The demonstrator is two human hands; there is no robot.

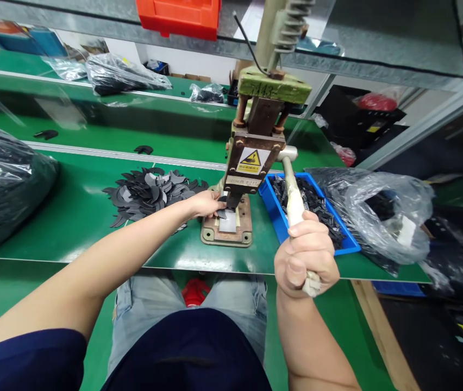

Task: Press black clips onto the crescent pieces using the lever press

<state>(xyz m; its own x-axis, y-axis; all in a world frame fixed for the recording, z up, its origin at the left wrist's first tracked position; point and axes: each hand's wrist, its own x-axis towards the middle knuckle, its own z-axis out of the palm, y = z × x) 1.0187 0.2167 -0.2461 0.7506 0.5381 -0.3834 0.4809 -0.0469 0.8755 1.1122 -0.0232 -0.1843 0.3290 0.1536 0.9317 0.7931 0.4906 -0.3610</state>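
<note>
A green workbench (72, 217) runs under a grey metal shelf (378, 32) bearing an orange bin (178, 16), white wall (199, 62) behind.

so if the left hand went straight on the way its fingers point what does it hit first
The left hand points toward the press, reaching a small black piece on the press base. Straight on, it would probably meet the dark punch block behind that piece first, though depth is hard to judge.
</note>
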